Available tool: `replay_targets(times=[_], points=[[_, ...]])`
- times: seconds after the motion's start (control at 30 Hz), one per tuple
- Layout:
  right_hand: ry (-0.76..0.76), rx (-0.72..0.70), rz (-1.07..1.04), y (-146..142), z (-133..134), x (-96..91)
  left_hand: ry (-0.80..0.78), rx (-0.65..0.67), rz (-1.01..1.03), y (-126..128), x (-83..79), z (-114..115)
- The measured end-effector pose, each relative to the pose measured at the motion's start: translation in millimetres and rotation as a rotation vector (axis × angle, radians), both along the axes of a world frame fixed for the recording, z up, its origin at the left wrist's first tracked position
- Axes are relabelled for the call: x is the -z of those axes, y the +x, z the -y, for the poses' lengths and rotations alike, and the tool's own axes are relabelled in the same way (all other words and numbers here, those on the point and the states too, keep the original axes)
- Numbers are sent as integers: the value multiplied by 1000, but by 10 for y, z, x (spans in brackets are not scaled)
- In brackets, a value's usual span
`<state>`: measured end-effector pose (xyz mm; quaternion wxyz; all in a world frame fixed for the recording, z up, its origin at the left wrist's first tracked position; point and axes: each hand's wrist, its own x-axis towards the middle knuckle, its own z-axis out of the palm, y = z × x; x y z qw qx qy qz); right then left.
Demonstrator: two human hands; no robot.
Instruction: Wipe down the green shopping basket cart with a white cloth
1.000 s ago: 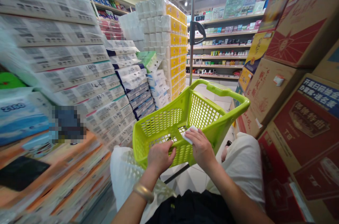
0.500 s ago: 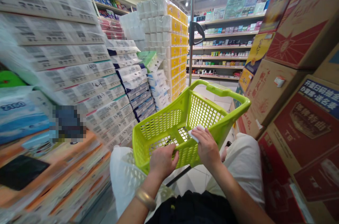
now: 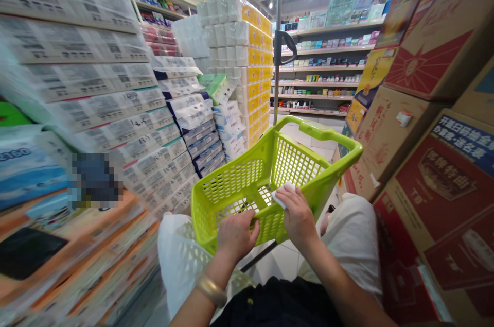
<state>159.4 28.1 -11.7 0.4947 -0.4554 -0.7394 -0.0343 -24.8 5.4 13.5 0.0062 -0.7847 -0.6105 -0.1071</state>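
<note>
A lime-green plastic shopping basket [image 3: 239, 175] with perforated walls stands tilted between my knees, its pull handle folded up at the far right. My left hand [image 3: 237, 234] is closed over the basket's near rim, with the thumb on the outer side. On the same rim, further right, my right hand [image 3: 297, 213] presses a white cloth or tissue [image 3: 283, 194] against the edge; its fingers lie over the white piece. Inside, the basket holds nothing that I can see. A gold bangle [image 3: 211, 290] is on my left wrist.
Stacked paper packs [image 3: 96, 80] rise on the left, with yellow-sided tissue packs [image 3: 257, 77] behind. Cardboard cartons [image 3: 409, 136] are piled close on the right. A metal pole [image 3: 278, 18] with a dark handle stands beyond the basket. Shelves [image 3: 328, 49] line the back.
The view has shifted very slightly. My right hand and the white piece have moved a little to the left along the rim. My left hand keeps its hold.
</note>
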Motion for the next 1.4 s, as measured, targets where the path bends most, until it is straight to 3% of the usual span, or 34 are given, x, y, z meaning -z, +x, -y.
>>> replay_targets(times=[0.17, 0.43, 0.63, 0.87, 1.07, 1.3, 1.4], points=[[5, -136, 60, -132, 56, 31, -9, 10, 0, -2, -8, 0], [-3, 4, -15, 78, -34, -25, -16, -12, 15, 9, -17, -1], [20, -160, 86, -73, 58, 26, -7, 8, 10, 5, -28, 6], [23, 13, 1, 141, -57, -23, -12, 6, 3, 3, -18, 0], [46, -139, 75, -96, 56, 45, -2, 8, 4, -8, -4, -3], [61, 37, -8, 149, -89, -24, 14, 12, 7, -27, 32, -12], [63, 7, 13, 75, -48, -3, 23, 15, 14, -29, 38, -19]])
